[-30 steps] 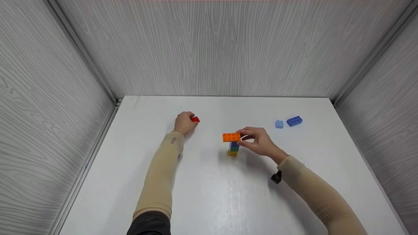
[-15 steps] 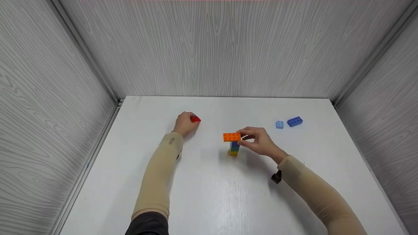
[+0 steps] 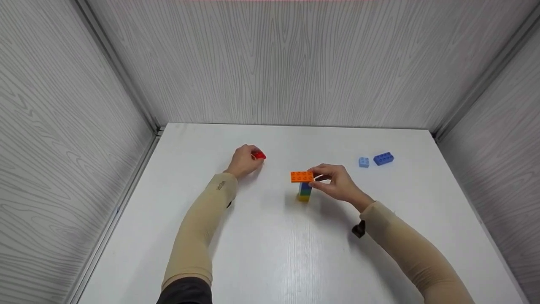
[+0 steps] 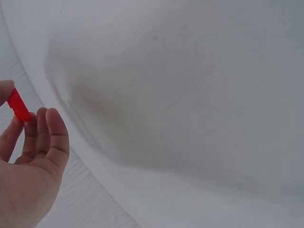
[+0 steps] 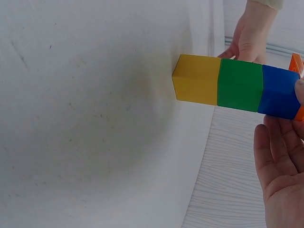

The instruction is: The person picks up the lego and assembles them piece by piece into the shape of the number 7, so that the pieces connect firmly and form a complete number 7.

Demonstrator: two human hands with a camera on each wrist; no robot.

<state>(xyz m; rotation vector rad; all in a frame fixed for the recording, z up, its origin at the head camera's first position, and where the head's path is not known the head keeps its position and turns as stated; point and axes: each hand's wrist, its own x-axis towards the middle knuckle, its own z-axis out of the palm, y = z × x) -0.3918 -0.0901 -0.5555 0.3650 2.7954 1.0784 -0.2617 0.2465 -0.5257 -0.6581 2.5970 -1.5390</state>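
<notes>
Left: with the left grip [image 3: 244, 161] I pinch the red brick [image 3: 260, 155], partly hidden by fingers. Centre: my right grip [image 3: 341, 184] pinches the orange brick [image 3: 301, 177], cropped in the right wrist view, atop the stack [image 3: 304, 192]. Right: two blue bricks [image 3: 383, 158] on the desk [image 3: 261, 240].

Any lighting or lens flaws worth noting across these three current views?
Head: pale glare on the table below the block tower, soft shadows beside the left hand and right hand; left wrist: the red block looks oversaturated, and the table edge bows, probably lens distortion; right wrist: a broad, soft-edged shadow left of the yellow block, whose edges look fairly crisp.
</notes>
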